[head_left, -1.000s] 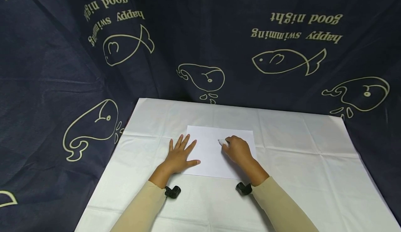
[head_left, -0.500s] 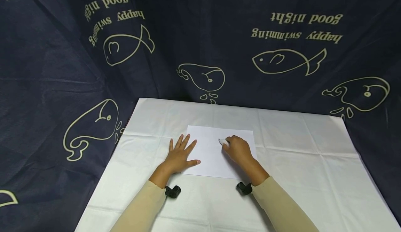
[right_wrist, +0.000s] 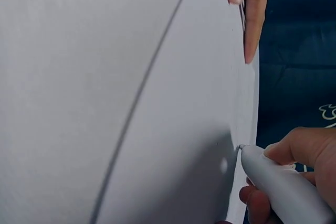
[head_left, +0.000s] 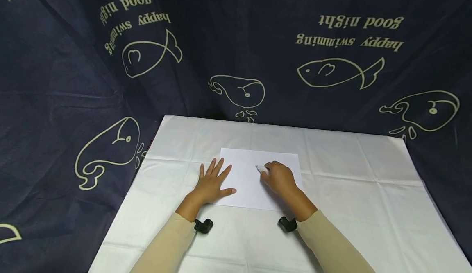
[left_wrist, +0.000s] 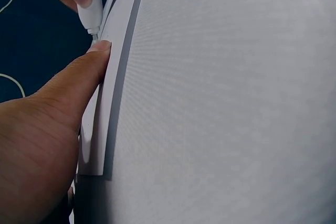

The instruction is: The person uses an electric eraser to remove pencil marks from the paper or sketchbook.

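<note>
A blank-looking white sheet of paper (head_left: 245, 179) lies flat on the table. On its left part rests my left hand (head_left: 207, 188), fingers spread and thumb stretched out to the right. My right hand (head_left: 281, 179) is over the right half of the sheet and grips a thick white pen (head_left: 261, 169), its thin tip pointing left. In the right wrist view, the pen's wide tapered body (right_wrist: 283, 187) lies between thumb and fingers, and its tip meets or hovers just over the paper; I cannot tell which. The left thumb (left_wrist: 76, 85) shows in the left wrist view.
A creased white cloth (head_left: 354, 199) covers the table. Dark blue curtains (head_left: 228, 39) with fish and whale outlines hang behind it and at the left. Small black devices sit at the left wrist (head_left: 203, 226) and the right wrist (head_left: 287, 223).
The right hand and the pen tip have shifted very slightly left and toward the near side. The left hand and the paper have stayed in place.
</note>
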Available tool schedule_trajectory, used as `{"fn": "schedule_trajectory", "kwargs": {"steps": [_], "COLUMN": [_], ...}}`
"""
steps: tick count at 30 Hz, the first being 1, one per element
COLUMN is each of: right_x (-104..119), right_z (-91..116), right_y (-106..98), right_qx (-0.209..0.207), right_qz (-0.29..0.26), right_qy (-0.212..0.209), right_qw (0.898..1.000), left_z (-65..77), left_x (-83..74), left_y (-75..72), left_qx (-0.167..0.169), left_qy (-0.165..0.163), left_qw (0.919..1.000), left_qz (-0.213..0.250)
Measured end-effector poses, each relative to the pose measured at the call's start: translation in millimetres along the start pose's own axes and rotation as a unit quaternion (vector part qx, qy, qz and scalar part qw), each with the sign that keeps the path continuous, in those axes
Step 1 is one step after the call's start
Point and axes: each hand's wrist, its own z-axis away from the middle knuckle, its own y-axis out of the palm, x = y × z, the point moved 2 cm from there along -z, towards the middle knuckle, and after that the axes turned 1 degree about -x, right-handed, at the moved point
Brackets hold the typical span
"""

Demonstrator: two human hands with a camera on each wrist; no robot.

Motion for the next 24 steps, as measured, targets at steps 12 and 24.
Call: {"fn": "schedule_trajectory", "kwargs": {"steps": [12,24], "right_x": [0,-4], "right_z": [3,-2], "right_y": [-1,1], "right_qx": [0.009,-0.003], "right_qz": [-0.011,-0.01], "right_qy": [0.001,0.003], "right_qw": [1.0,1.0], "left_z": [1.0,0.5], "left_x": [-0.9,-0.8], "left_y": [-2.9,-1.1], "left_qx": [-0.002,-0.001], "left_qy": [0.0,0.002], "left_qw": [1.0,1.0], "left_qz": [0.009,0.007]}}
